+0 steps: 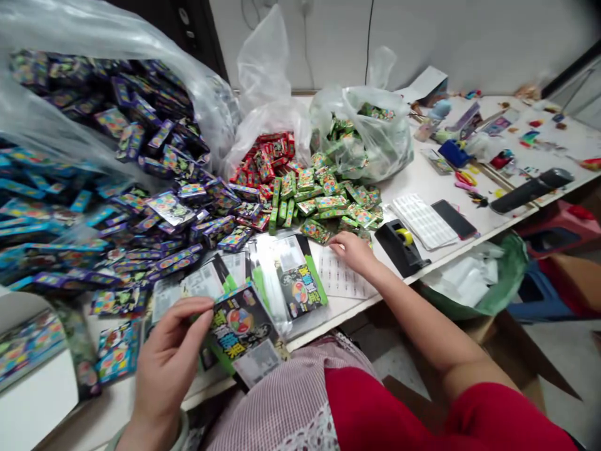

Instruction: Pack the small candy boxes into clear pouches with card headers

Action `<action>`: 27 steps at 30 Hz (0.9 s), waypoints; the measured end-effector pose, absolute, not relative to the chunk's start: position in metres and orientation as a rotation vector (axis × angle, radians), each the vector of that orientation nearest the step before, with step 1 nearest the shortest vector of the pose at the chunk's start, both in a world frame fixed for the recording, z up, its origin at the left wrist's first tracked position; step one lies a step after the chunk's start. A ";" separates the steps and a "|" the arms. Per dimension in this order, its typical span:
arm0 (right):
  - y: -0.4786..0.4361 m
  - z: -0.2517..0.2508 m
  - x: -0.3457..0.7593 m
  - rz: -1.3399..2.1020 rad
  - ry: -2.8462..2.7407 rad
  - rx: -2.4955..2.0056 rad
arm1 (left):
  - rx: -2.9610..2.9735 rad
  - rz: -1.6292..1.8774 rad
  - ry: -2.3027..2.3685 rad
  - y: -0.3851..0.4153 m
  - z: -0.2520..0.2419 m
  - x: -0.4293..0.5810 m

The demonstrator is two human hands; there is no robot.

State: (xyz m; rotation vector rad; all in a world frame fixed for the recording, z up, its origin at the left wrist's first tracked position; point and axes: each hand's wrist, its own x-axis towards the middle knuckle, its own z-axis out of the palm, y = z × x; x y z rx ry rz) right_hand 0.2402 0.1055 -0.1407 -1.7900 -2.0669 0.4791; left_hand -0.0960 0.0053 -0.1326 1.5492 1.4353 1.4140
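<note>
My left hand (176, 354) pinches the edge of a black and green printed packet (244, 329), held tilted over the table's front edge. Other flat packets (300, 288) in clear film lie just beyond it. My right hand (353, 252) is closed, thumb against fingertips, above a white sticker sheet (340, 275) and beside the green boxes (331, 202); anything between its fingertips is too small to make out. Red boxes (270, 156) sit behind the green ones, and purple boxes (173, 156) are heaped to the left.
Light blue boxes (28, 200) fill the far left beside a white carton (37, 388). Right of my right hand stand a black tape dispenser (399, 247), label sheets (422, 219) and a phone (453, 219). A green bag (507, 282) hangs below the table edge.
</note>
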 end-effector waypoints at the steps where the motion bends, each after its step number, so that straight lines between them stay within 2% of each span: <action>1: 0.109 -0.145 0.249 0.430 -2.121 -1.868 | 1.548 1.410 1.443 0.007 -0.134 -0.094; 9: 0.113 -0.172 0.236 0.400 -2.155 -1.921 | 1.569 1.387 1.482 0.009 -0.133 -0.089; 17: 0.111 -0.180 0.246 0.509 -2.007 -1.830 | 1.583 1.393 1.467 0.010 -0.133 -0.088; 23: 0.109 -0.167 0.261 0.570 -1.870 -1.720 | 1.619 1.412 1.383 0.010 -0.131 -0.078; 27: 0.108 -0.150 0.256 0.623 -1.992 -1.619 | 1.588 1.446 1.326 0.010 -0.131 -0.072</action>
